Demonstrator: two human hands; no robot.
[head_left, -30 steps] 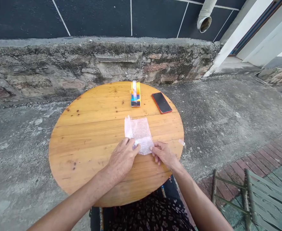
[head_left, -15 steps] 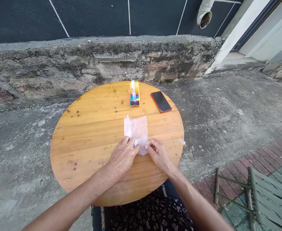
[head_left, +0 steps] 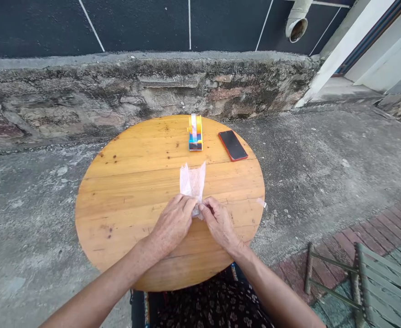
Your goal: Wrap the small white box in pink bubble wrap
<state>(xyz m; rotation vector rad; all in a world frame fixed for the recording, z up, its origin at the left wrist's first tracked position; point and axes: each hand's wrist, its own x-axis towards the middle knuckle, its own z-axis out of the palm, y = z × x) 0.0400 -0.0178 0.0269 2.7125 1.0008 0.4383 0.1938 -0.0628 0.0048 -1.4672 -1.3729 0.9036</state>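
Note:
A sheet of pinkish bubble wrap point(head_left: 194, 180) lies on the round wooden table point(head_left: 128, 191), both its side edges folded up and inward. My left hand point(head_left: 178, 214) is closed on its near left part, fingers pressed down on the fold. On the near right part, my right hand point(head_left: 217, 221) pinches the folded edge between thumb and fingers. Between the hands, the near end of the wrap is bunched; whatever may lie inside is hidden by fingers and plastic.
Beyond the wrap stands a yellow and blue tape dispenser point(head_left: 195, 132). A red-edged phone point(head_left: 233, 146) lies to its right. A short strip of clear tape point(head_left: 261, 202) hangs at the table's right edge. A slatted chair point(head_left: 374, 278) stands at lower right, a stone wall base point(head_left: 125, 95) behind.
My right hand has moved left, closer to my left hand, folding the right side of the bubble wrap inward. The wrap is now narrower, with its far right corner standing up.

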